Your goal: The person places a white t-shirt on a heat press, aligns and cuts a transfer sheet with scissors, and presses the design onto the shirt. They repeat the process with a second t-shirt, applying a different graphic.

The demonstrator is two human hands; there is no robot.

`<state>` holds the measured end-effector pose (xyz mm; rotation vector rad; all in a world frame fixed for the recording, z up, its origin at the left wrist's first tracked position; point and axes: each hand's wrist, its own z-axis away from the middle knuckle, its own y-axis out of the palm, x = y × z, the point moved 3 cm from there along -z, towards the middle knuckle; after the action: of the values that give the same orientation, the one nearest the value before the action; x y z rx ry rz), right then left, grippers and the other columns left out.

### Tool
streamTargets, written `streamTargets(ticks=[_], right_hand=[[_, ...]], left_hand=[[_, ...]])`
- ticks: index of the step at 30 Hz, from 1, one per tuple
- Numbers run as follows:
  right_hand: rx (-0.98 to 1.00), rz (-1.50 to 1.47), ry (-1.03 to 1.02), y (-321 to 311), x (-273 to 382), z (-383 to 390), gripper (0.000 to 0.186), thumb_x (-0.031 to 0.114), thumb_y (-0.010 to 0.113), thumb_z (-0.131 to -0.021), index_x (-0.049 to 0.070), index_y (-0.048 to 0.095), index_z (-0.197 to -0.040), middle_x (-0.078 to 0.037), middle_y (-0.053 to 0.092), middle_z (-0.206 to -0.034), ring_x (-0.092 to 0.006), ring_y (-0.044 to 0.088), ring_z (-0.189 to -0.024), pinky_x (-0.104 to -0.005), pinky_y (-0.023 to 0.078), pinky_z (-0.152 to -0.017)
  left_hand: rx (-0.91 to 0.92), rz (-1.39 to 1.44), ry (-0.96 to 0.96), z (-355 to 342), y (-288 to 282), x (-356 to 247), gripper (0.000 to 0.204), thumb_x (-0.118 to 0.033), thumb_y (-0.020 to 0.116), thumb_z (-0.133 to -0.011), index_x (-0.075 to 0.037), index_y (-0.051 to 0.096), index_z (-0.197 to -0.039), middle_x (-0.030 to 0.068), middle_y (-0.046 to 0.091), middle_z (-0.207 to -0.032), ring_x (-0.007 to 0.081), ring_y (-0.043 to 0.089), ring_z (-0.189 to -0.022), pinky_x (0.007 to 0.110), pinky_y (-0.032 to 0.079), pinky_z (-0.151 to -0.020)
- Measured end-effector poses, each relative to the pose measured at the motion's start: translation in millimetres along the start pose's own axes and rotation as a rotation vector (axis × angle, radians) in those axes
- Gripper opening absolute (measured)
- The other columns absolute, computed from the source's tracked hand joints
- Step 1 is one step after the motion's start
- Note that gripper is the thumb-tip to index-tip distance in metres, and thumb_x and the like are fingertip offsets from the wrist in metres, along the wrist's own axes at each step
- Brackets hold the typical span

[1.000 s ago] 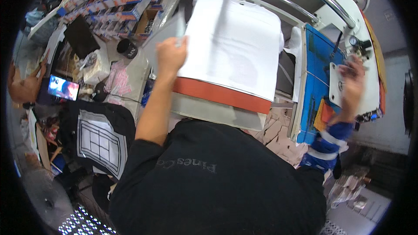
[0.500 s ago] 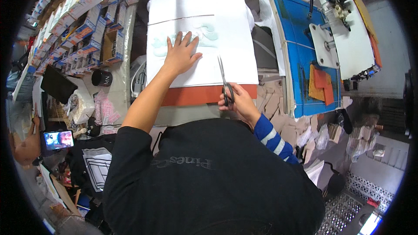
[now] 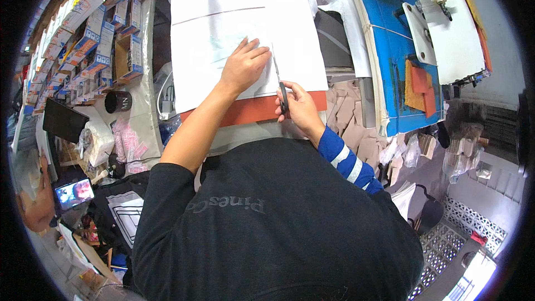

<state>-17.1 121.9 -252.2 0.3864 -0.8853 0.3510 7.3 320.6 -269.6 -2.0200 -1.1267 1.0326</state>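
"What's in the right grip (image 3: 296,102)?"

"Black-handled scissors (image 3: 283,98), blades pointing forward."

"And left of it?"

"The left grip (image 3: 245,68), fingers stretched over the white shirt (image 3: 298,33) (a faint greenish patch (image 3: 220,48) shows just beside them)."

"Around the right grip?"

"A red-orange board (image 3: 234,113) underneath; farther right, a blue pad (image 3: 398,89), well apart."

Boxes (image 3: 97,42) crowd the counter's (image 3: 142,120) far end; a black mug (image 3: 113,102) stands near its right edge
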Motion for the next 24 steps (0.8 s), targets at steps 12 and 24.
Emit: streamTargets(ticks=[12,24], right_hand=[[-0.040,-0.049,-0.021,6.1,-0.9,-5.6,0.047,0.022,0.066,-0.100,0.003,0.049,-0.139,-0.005,0.059,-0.087,-0.0114,0.061,-0.065,-0.0255,0.052,-0.047],[-0.057,-0.008,-0.019,7.5,2.8,-10.9,0.045,0.023,0.065,-0.101,0.003,0.049,-0.138,-0.003,0.061,-0.081,-0.0103,0.061,-0.061,-0.0246,0.048,-0.044]], left_hand=[[-0.028,0.024,-0.025,-0.8,-0.7,-4.8,0.022,-0.006,0.070,-0.083,-0.008,0.075,-0.104,0.0069,0.074,-0.115,0.0330,0.066,-0.118,0.052,0.048,-0.108],[-0.071,0.056,-0.038,0.2,-1.1,-10.2,0.017,-0.007,0.068,-0.086,-0.007,0.074,-0.101,0.0084,0.074,-0.111,0.0333,0.068,-0.113,0.052,0.048,-0.106]])
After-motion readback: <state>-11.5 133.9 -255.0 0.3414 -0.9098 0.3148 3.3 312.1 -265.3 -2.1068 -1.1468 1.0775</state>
